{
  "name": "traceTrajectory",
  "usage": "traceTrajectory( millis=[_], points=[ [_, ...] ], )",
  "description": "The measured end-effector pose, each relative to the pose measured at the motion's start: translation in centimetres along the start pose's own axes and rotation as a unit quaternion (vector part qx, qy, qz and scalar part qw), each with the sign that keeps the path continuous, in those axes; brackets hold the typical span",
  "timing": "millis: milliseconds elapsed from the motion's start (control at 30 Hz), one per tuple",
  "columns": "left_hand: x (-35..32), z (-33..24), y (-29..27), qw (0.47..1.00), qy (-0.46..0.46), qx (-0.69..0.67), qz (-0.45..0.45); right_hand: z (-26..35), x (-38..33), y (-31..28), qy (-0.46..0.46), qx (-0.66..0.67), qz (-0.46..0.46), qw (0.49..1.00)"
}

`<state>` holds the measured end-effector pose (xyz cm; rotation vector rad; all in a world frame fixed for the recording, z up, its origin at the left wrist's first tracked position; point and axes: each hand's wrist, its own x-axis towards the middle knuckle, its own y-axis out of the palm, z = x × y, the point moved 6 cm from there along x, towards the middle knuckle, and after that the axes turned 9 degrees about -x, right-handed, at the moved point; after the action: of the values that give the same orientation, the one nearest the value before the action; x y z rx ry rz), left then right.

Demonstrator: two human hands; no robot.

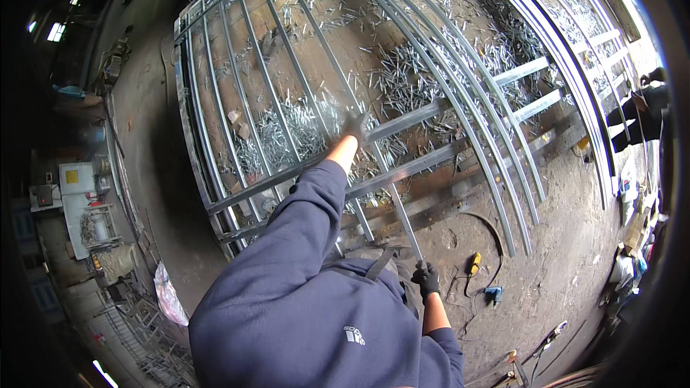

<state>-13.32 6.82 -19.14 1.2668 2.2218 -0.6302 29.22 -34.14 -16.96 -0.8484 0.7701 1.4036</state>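
A long thin metal bar (407, 226) lies across two metal rails of a frame (413, 123), and its near end reaches my right side. My right hand (425, 278), in a dark glove, is closed around that near end. Reaching forward, my left hand (353, 127), also in a dark glove, is at the same bar beside the upper rail. Motion blur hides its fingers. Several similar bars (267, 72) lie side by side across the frame to the left, and longer metal strips (460, 97) lie to the right.
Heaps of short metal pieces (410, 75) lie beneath and between the bars. On the floor at right are a yellow tool (475, 264), a blue tool (493, 294) and a cable (496, 233). A person in dark clothing (640, 121) stands at the far right. A white bag (170, 294) lies at left.
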Motion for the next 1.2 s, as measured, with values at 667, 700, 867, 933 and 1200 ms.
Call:
traceTrajectory(
  millis=[667,700,867,933,1200],
  points=[
    [3.8,3.9,1.2,0.975,0.044,-0.211,-0.058,-1.3,1.8,2.3,0.057,0.083,-0.139,0.985],
    [3.5,2.9,0.7,0.993,0.077,-0.062,-0.069,-0.8,2.0,2.5,0.068,0.050,-0.129,0.988],
    [1.8,2.4,0.9,1.000,-0.023,0.008,-0.019,5.0,2.7,4.4,0.034,-0.091,-0.074,0.993],
    [0.9,2.3,1.0,0.995,-0.072,-0.071,-0.003,7.1,2.1,5.2,0.016,-0.134,-0.082,0.987],
    [0.7,0.9,1.4,0.988,0.030,0.152,-0.003,12.6,5.3,7.9,0.011,-0.159,0.055,0.986]
  ],
)
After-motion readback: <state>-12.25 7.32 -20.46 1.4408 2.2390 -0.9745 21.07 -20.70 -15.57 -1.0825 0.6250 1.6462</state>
